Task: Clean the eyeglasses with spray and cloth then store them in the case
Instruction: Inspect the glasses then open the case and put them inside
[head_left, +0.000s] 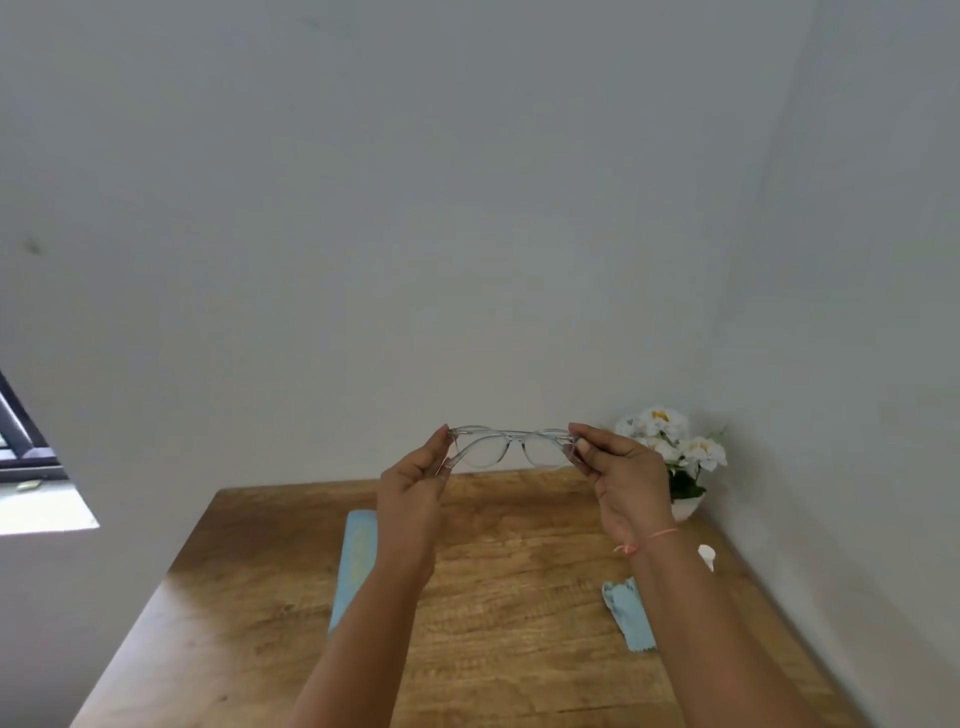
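Observation:
I hold clear-framed eyeglasses (511, 447) up in front of the wall, above the far edge of the wooden table (509, 566). My left hand (415, 483) pinches the left end of the frame and my right hand (618, 473) pinches the right end. A light blue case (354, 561) lies on the table under my left forearm, partly hidden by it. A light blue cloth (626, 613) lies crumpled to the right, partly behind my right arm. The white top of a spray bottle (706, 556) shows just past my right forearm.
A white pot of white flowers (670, 441) stands in the table's back right corner against the walls. A window and its sill (31, 483) are at the left edge of the view.

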